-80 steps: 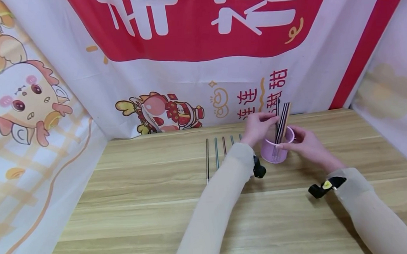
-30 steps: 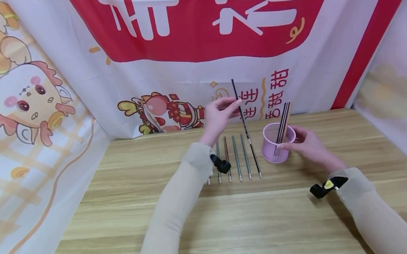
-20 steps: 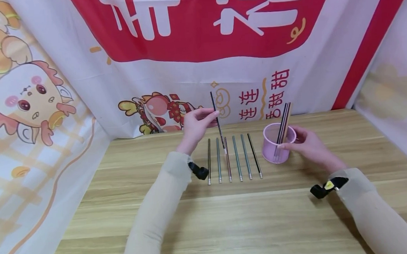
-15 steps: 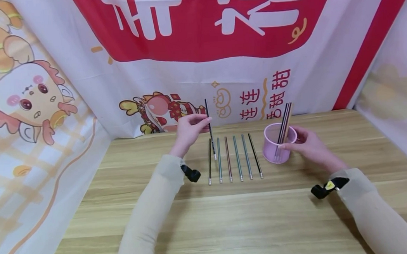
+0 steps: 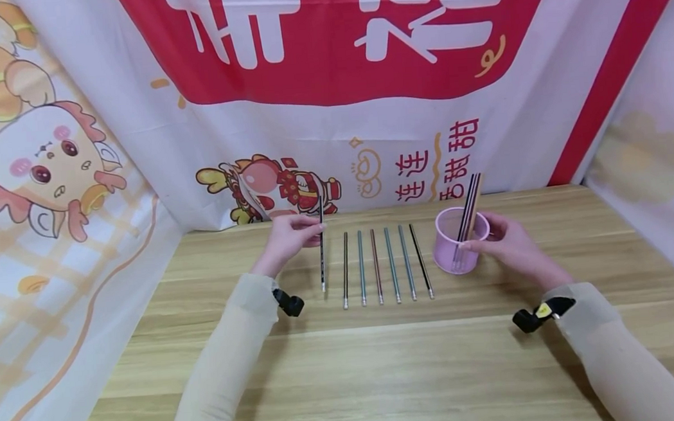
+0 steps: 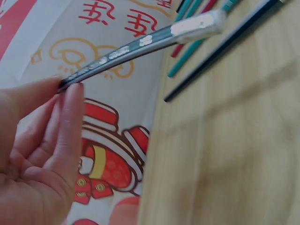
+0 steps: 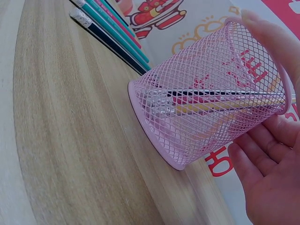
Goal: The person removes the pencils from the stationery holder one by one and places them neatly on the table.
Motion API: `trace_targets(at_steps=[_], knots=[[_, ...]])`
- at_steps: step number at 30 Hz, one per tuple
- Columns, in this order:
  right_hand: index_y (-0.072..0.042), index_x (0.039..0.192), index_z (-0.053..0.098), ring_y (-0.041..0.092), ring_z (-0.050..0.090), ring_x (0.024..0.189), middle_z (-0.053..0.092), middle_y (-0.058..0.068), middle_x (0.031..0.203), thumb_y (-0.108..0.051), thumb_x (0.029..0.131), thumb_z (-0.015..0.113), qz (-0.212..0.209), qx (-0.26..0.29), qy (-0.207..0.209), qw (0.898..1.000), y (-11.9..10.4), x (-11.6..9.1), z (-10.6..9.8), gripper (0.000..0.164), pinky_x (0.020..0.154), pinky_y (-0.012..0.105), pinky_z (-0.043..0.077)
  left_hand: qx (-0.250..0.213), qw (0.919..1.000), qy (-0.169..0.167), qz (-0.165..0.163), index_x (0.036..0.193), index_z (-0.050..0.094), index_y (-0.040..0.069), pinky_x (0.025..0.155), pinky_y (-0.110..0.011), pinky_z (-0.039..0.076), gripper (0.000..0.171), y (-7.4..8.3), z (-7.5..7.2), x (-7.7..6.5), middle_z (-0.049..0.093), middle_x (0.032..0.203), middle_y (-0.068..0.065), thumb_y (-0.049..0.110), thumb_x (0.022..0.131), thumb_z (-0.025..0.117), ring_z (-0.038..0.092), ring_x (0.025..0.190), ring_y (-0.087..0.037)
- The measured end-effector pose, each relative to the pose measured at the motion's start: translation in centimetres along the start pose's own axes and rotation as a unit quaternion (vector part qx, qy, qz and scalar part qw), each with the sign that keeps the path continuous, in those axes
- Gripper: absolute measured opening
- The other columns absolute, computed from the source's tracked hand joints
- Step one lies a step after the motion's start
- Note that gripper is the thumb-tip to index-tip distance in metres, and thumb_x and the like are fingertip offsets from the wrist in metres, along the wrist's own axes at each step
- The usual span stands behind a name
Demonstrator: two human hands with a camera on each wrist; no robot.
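Note:
My left hand (image 5: 286, 238) pinches a black pencil (image 5: 322, 253) near its upper end, between thumb and fingertips. The pencil's white eraser end points down, close over the table, left of a row of pencils. In the left wrist view the same pencil (image 6: 136, 49) slants away from the fingertips. My right hand (image 5: 513, 245) grips a pink mesh pencil cup (image 5: 447, 258) from its right side, thumb at the front and fingers behind. Several pencils (image 5: 470, 205) lean in that cup, and through the mesh their eraser ends (image 7: 159, 102) show at its bottom.
Several pencils lie side by side on the wooden table (image 5: 347, 377), erasers toward me; among them are a black pencil (image 5: 346, 268), a red one (image 5: 376, 266) and blue-green ones. A printed cloth (image 5: 332, 127) hangs behind the table's back edge, with others at both sides.
My left hand has drawn the black pencil out of the cup, carried it left past the row and lowered it toward the table. The right hand and cup have stayed in place.

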State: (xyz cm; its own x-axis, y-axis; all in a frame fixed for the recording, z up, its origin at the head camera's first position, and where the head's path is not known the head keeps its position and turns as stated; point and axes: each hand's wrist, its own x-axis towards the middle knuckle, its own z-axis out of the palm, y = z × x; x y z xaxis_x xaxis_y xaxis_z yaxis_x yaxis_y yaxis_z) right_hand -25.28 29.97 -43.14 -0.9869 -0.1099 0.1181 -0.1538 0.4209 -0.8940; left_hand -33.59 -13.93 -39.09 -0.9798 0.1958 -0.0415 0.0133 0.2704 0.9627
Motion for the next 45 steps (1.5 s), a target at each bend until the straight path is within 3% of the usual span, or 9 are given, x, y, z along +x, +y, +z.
trace_targets(at_steps=[6, 11, 20, 27, 34, 45], knots=[[-0.002, 0.151, 0.044, 0.025, 0.059, 0.116, 0.058, 0.022, 0.138, -0.021, 0.091, 0.081, -0.002, 0.001, 0.001, 1.0, 0.2, 0.0, 0.0, 0.073, 0.088, 0.013, 0.051, 0.028, 0.9964, -0.037, -0.071, 0.116, 0.072, -0.002, 0.087, -0.04, 0.061, 0.028, -1.9, -0.6, 0.0, 0.071, 0.109, -0.02, 0.011, 0.092, 0.078, 0.072, 0.084, -0.022], [-0.003, 0.151, 0.044, 0.027, 0.058, 0.117, 0.058, 0.021, 0.138, -0.024, 0.09, 0.081, -0.001, -0.001, 0.002, 1.0, 0.0, 0.0, 0.1, 0.074, 0.087, 0.013, 0.051, 0.026, 0.9939, -0.042, -0.098, 0.116, 0.072, -0.002, 0.084, -0.038, 0.062, 0.026, -3.0, -0.2, 0.1, 0.072, 0.103, -0.017, 0.009, 0.092, 0.077, 0.071, 0.08, -0.02], [-0.002, 0.151, 0.044, 0.025, 0.059, 0.117, 0.058, 0.022, 0.138, -0.024, 0.09, 0.081, -0.002, -0.003, 0.003, 1.0, -0.1, 0.1, 0.1, 0.075, 0.087, 0.013, 0.051, -0.001, 0.994, -0.023, -0.107, 0.12, 0.068, -0.006, 0.075, -0.032, 0.063, 0.031, -4.0, 1.3, 0.2, 0.072, 0.104, -0.02, 0.0, 0.091, 0.075, 0.072, 0.076, -0.02], [-0.005, 0.153, 0.043, 0.031, 0.054, 0.123, 0.055, 0.019, 0.141, -0.03, 0.091, 0.081, 0.009, 0.008, -0.005, 1.0, -0.2, -0.1, 0.1, 0.077, 0.09, 0.012, 0.049, 0.01, 0.9924, 0.001, -0.122, 0.115, 0.072, -0.003, 0.072, -0.03, 0.063, 0.029, -4.7, 1.9, 0.1, 0.073, 0.101, -0.017, 0.005, 0.089, 0.08, 0.072, 0.076, -0.02], [-0.005, 0.152, 0.044, 0.031, 0.055, 0.123, 0.057, 0.018, 0.14, -0.032, 0.091, 0.081, 0.011, 0.005, -0.005, 1.0, -0.2, -0.1, 0.1, 0.076, 0.09, 0.013, 0.049, 0.026, 0.991, 0.034, -0.127, 0.113, 0.073, -0.001, 0.069, -0.029, 0.063, 0.027, -4.2, 2.6, -0.2, 0.072, 0.1, -0.016, 0.005, 0.088, 0.08, 0.072, 0.075, -0.019], [-0.006, 0.152, 0.044, 0.031, 0.054, 0.123, 0.057, 0.018, 0.14, -0.033, 0.091, 0.081, 0.012, -0.003, -0.006, 1.0, -0.4, -0.2, 0.0, 0.076, 0.09, 0.013, 0.049, 0.047, 0.9859, 0.054, -0.151, 0.112, 0.074, 0.001, 0.068, -0.029, 0.063, 0.027, -4.0, 2.9, 0.0, 0.072, 0.098, -0.014, 0.006, 0.086, 0.083, 0.072, 0.075, -0.02]])
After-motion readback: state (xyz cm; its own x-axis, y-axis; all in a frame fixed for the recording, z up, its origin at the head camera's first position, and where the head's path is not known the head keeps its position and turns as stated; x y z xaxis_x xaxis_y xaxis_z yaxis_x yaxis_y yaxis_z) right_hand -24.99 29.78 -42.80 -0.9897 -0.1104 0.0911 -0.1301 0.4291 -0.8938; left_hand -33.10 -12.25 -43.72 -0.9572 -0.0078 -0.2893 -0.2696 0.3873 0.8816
